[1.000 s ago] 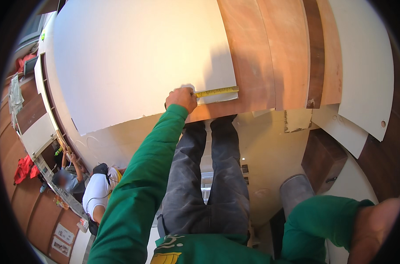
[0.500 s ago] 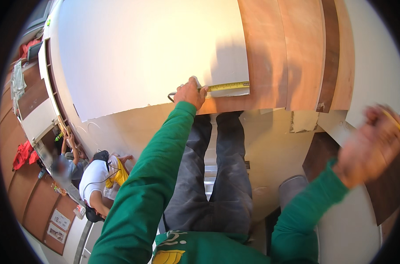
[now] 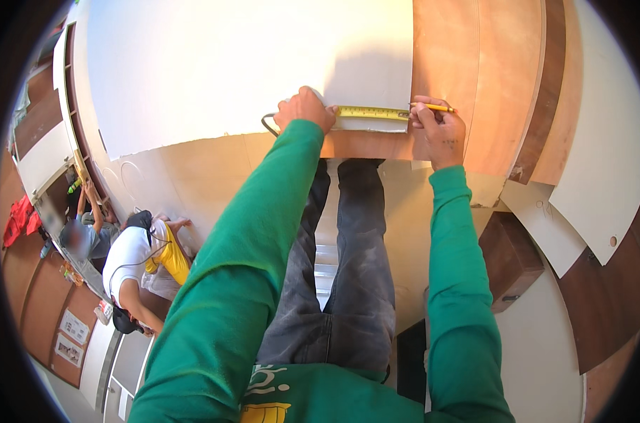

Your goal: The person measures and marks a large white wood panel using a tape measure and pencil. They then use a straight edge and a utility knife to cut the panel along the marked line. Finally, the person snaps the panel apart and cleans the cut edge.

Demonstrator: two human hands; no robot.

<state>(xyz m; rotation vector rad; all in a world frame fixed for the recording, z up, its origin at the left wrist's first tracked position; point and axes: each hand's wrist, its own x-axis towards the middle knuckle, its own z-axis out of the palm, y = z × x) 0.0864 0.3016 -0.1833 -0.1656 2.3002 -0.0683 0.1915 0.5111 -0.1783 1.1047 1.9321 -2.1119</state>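
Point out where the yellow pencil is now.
In the head view, the yellow pencil is right of centre, in the fingers of the right hand, its tip beside the tape measure's end at the white sheet's right edge.

marks on the tape measure (image 3: 371, 113) were too small to read, and the left hand (image 3: 306, 111) hid most of its case. the view's far edge cut off the white board (image 3: 214, 74). at left, the face of 1 co-worker (image 3: 100, 240) was blurred; 2 sheets (image 3: 74, 326) were illegible.
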